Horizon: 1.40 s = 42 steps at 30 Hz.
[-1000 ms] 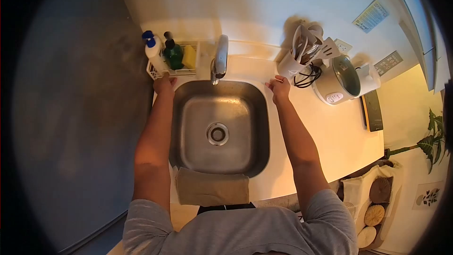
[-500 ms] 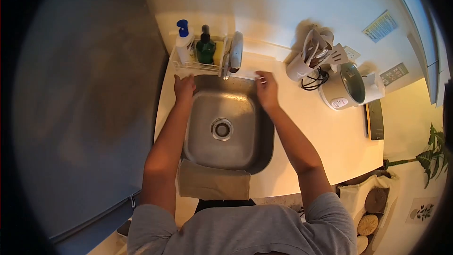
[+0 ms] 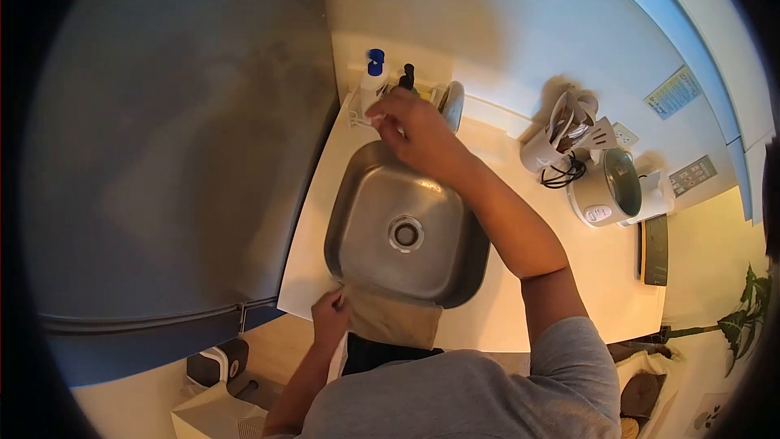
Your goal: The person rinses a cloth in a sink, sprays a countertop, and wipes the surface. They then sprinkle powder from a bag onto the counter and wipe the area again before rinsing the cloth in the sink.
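Observation:
At the front left corner of the sink (image 3: 335, 228), my left hand (image 3: 330, 319) is closed, its fingertips pinching the left edge of a beige cloth (image 3: 396, 319) draped over the counter's front edge. My right hand (image 3: 416, 132) reaches across the back of the sink. Its fingers are curled together in front of a white wire caddy (image 3: 354, 112); a small pale bit shows at the fingertips, too small to name. Behind this hand stand a white bottle with a blue cap (image 3: 374, 81) and a dark pump bottle (image 3: 408, 77), partly hidden. The faucet (image 3: 453, 104) is partly covered too.
A utensil holder (image 3: 538, 151) stands at the back right, beside a black cord (image 3: 566, 172) and a white cooker with a glass lid (image 3: 597, 195). A tall grey appliance (image 3: 187, 154) borders the counter on the left. A plant (image 3: 735, 329) is at the far right.
My left hand has come from the sink's back left corner to the cloth at the front. My right hand has crossed leftward to the caddy. The view has shifted and turned.

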Available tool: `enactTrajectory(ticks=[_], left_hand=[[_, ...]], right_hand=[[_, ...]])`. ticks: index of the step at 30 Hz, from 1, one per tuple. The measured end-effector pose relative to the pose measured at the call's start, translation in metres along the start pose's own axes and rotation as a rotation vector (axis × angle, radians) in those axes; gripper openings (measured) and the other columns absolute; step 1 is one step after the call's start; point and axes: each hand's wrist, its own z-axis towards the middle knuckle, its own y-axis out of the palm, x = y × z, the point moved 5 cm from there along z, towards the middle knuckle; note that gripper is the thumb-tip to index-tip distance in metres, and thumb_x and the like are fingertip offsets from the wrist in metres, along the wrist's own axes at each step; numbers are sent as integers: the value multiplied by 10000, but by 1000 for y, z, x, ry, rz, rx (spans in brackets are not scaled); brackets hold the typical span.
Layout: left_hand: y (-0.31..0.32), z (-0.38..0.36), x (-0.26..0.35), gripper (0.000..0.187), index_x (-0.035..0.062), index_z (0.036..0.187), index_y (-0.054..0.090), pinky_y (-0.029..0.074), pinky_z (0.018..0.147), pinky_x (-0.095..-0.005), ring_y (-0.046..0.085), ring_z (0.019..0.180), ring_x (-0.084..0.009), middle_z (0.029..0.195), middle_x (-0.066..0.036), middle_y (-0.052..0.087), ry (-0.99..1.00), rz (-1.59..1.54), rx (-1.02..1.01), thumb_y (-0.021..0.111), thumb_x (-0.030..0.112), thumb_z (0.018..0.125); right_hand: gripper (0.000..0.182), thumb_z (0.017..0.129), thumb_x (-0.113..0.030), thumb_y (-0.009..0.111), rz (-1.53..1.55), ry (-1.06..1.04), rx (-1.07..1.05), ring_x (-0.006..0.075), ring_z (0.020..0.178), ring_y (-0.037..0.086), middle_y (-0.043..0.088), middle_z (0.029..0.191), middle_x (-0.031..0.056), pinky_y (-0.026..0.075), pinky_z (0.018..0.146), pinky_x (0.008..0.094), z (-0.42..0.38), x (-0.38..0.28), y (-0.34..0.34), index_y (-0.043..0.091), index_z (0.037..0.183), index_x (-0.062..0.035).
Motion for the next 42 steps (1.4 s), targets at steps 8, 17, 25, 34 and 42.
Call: enactTrajectory(ticks=[8,17,25,34,42], left_hand=[[1,80,126,178,8,942,629,407,704,-204,512,792,-64,843,-8,589,232,-307,-258,588,67,779],[-4,149,156,400,81,1090,596,449,679,-316,580,748,-257,801,-152,574,674,708,116,618,139,695],[123,247,28,207,104,914,603,446,594,-333,561,677,-213,752,-75,553,-278,-987,-232,611,192,727],[122,199,155,189,124,917,540,456,583,-291,555,698,-183,800,-49,547,-112,-1345,-440,500,270,804],[82,199,257,213,139,919,491,464,575,-258,550,713,-160,838,-29,543,98,-1583,-644,415,331,865]], right_hand=[[125,731,-41,511,446,308,-926,148,719,544,577,751,62,433,680,283,-121,58,98,571,839,-18],[138,893,-162,448,376,228,-187,160,667,528,513,678,64,410,611,302,-95,42,26,474,836,-39],[126,847,-170,483,38,138,-311,394,708,550,566,717,194,421,614,460,-84,7,52,468,878,-49],[133,808,-175,519,-206,-142,-451,351,778,575,585,781,168,451,661,421,-32,-8,27,555,868,-62],[376,867,-398,423,-336,208,-427,310,920,540,587,956,192,407,821,370,113,202,-14,603,921,-72]])
